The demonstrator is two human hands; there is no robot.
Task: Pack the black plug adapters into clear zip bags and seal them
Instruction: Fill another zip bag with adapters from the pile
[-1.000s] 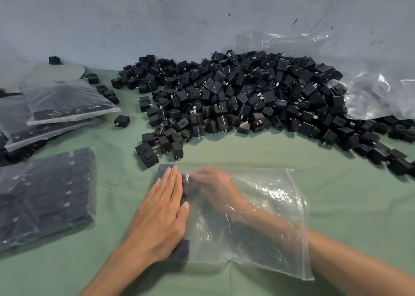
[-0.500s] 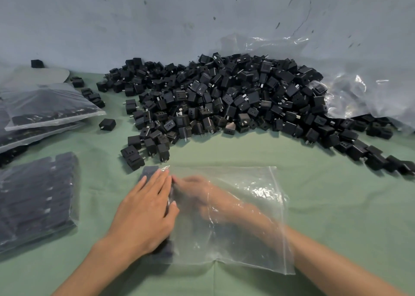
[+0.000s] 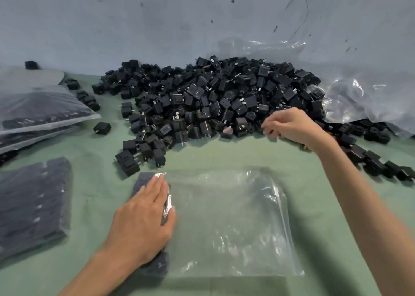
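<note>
change: right hand (image 3: 292, 127) is out of the clear zip bag (image 3: 229, 223), now at the adapter pile (image 3: 213, 98); fingers curled, grip unclear | left hand (image 3: 143, 219): fingers together, pressing the packed adapters (image 3: 143, 181) at the bag's left edge | meaning: probably the next pick

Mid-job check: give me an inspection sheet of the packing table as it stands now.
Surface: green cloth table cover, flat.
Job's things: large heap of loose black plug adapters at the back; clear zip bag lying flat in front, mostly unfilled, with a row of adapters inside its left edge; stacked filled bags far left; another filled bag near left.
Clutter: crumpled clear plastic sheet at right.
Grippers: left hand presses flat on the row; right hand at the heap's front edge, fingers curled, grip unclear.
Cables: nothing seen.
Surroundings: scuffed grey-blue wall.
</note>
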